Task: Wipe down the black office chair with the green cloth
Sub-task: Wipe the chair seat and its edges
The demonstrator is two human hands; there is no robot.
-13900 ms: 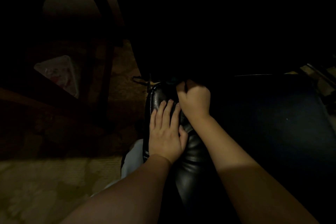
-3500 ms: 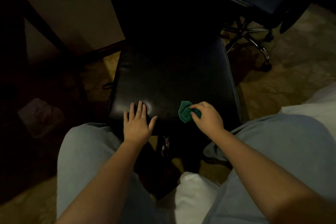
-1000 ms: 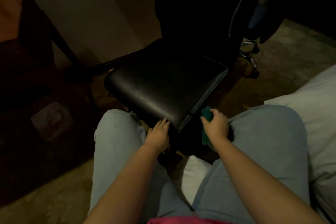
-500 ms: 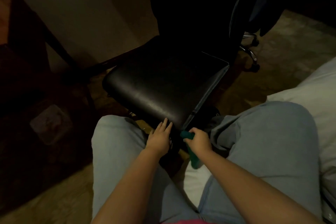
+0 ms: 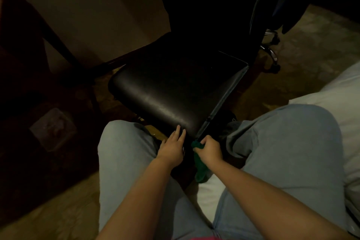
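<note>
Now the black padded office chair (image 5: 175, 91) is standing with the near corner of its glossy seat pointing between the person's knees, which are showing in light blue jeans (image 5: 124, 154). The left hand (image 5: 171, 150) is reaching to the chair with its fingers straight and close together, their tips touching the seat's front edge just left of that corner, and it is holding nothing. The right hand (image 5: 209, 150) is curling its fingers round the crumpled green cloth (image 5: 200, 169) just right of and below the same corner. One bunched end of the cloth is sitting at the chair's lower edge, though the dark is hiding whether it is touching, and the rest is hanging below the hand. White bedding (image 5: 331, 101) is lying right of the chair, a chrome wheeled base (image 5: 269, 52) is showing behind it, and a dim clear plastic container (image 5: 52, 128) is sitting on the floor to its left
</note>
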